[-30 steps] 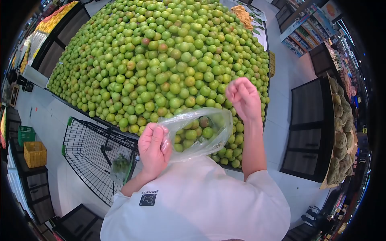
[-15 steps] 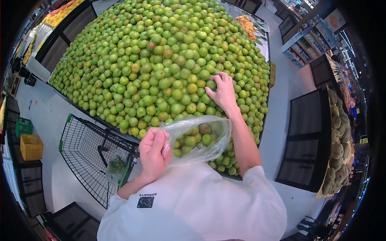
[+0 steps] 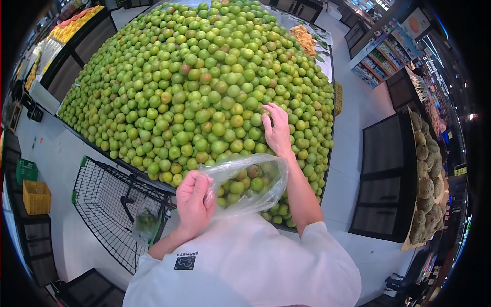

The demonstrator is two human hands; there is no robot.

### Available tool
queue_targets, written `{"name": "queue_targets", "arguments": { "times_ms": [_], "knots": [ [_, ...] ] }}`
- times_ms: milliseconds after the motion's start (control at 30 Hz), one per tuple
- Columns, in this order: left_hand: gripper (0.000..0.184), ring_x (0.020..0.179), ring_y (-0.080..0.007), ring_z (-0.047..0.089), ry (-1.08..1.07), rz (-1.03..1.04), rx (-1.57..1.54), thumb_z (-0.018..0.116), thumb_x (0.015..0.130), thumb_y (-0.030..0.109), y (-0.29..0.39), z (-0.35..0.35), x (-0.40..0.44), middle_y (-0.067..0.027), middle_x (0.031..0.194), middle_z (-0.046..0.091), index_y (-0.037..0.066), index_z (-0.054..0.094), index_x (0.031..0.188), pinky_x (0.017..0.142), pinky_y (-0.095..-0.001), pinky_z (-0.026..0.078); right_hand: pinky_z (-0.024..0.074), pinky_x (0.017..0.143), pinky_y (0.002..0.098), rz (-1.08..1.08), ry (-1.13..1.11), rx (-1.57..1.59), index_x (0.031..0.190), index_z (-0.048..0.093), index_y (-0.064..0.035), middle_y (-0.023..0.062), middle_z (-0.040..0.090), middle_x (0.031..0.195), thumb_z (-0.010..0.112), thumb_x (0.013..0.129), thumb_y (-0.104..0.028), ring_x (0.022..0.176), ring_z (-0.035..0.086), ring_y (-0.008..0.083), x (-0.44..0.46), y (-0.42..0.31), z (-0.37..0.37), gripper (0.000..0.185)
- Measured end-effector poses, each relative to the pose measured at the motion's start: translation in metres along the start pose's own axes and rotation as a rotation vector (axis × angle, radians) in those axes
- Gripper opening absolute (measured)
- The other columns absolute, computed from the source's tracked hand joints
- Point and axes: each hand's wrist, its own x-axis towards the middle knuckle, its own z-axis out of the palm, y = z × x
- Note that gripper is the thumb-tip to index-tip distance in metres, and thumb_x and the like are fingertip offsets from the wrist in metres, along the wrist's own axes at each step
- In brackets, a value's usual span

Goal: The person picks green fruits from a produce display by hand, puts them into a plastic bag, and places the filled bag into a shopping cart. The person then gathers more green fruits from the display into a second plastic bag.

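1 clear bag (image 3: 245, 203) in pressed-together left fingers (image 3: 198, 190) (by its rim), slightly parted right fingers (image 3: 277, 115) at green fruit (image 3: 179, 107)

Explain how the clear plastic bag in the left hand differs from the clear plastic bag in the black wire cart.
The held bag has its mouth spread wide, whereas the cart bag looks bunched around something green. The held bag is gripped by the left hand beside the round green fruits, while the cart bag sits in the black wire cart. Both are see-through.
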Motion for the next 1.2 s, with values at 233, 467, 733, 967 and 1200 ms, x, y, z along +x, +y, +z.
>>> {"name": "queue_targets", "arguments": {
  "times_ms": [233, 467, 733, 967, 1200],
  "knots": [
    [0.022, 0.042, -0.0025, 0.030, 0.041, -0.010, -0.019, 0.050, 0.107, 0.023, 0.002, -0.003, -0.003, 0.0036, 0.062, 0.046, 0.007, 0.053, 0.093, 0.035, -0.0200, 0.022, 0.0446, 0.101, 0.0463, -0.071, -0.165, -0.299, 0.112, 0.066, -0.0112, 0.0140, 0.055, 0.127, 0.079, 0.083, -0.033, 0.120, 0.050, 0.0364, 0.004, -0.014, 0.004, 0.039],
    [0.019, 0.048, -0.0013, 0.035, 0.027, -0.040, -0.037, 0.052, 0.107, 0.021, 0.006, -0.002, -0.005, 0.0045, 0.063, 0.047, 0.007, 0.056, 0.094, 0.040, -0.0186, 0.024, 0.0490, 0.096, 0.0457, 0.076, -0.340, -0.345, 0.107, 0.066, -0.0091, 0.0160, 0.056, 0.122, 0.083, 0.079, -0.037, 0.114, 0.054, 0.0380, 0.019, -0.012, 0.000, 0.044],
    [0.019, 0.046, -0.0013, 0.035, 0.015, -0.023, -0.046, 0.052, 0.107, 0.021, 0.005, -0.006, -0.004, 0.0042, 0.063, 0.048, 0.007, 0.055, 0.094, 0.039, -0.0187, 0.024, 0.0521, 0.086, 0.0342, 0.845, 0.219, 1.522, 0.099, 0.062, -0.0112, 0.0139, 0.055, 0.126, 0.075, 0.089, -0.044, 0.108, 0.059, 0.0293, -0.006, -0.013, -0.034, 0.037],
    [0.020, 0.043, -0.0021, 0.034, 0.003, -0.022, -0.027, 0.052, 0.107, 0.022, 0.003, 0.003, -0.003, 0.0041, 0.061, 0.047, 0.007, 0.055, 0.094, 0.038, -0.0194, 0.025, 0.0494, 0.088, 0.0373, 0.083, -0.766, 1.195, 0.105, 0.061, -0.0097, 0.0164, 0.054, 0.129, 0.074, 0.089, -0.034, 0.108, 0.058, 0.0265, -0.051, -0.127, -0.114, 0.032],
    [0.021, 0.040, -0.0031, 0.034, -0.038, 0.017, 0.034, 0.051, 0.107, 0.023, -0.001, 0.004, -0.008, 0.0034, 0.059, 0.047, 0.006, 0.055, 0.095, 0.036, -0.0209, 0.025, 0.0500, 0.087, 0.0418, -0.082, -0.875, 0.205, 0.104, 0.065, -0.0033, 0.0204, 0.063, 0.102, 0.074, 0.085, -0.038, 0.097, 0.062, 0.0353, -0.074, -0.156, -0.046, 0.040]
  ]
}}
